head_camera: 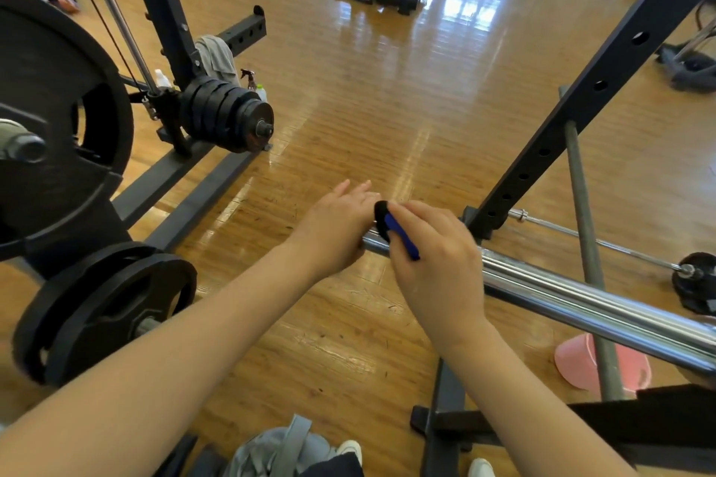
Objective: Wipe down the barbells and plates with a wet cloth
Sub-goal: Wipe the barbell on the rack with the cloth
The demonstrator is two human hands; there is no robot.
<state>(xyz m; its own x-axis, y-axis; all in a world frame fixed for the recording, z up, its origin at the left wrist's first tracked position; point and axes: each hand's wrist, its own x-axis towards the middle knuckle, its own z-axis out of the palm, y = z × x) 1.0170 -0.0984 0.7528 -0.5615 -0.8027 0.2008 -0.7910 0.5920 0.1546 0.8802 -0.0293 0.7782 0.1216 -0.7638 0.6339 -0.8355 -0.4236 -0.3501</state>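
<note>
Rack upright (pixel 573 116) crosses right of hands; pink basin (pixel 581 364) on floor beneath bar; 2 plates (pixel 104 310) low left, big plate (pixel 58 120) above. Chrome barbell (pixel 581 294) shiny, running right to near edge. Left hand (pixel 337 228) rests over bar end, fingers straight, loosely apart. Right hand (pixel 434 252) pinches black-blue collar (pixel 391 225) at bar end. Open wood floor (pixel 368 89) ahead.

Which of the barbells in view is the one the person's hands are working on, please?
The thick chrome barbell across the rack: the left hand rests at its end, the right hand holds a black-and-blue collar there. The thin barbell lies untouched on the floor.
</note>
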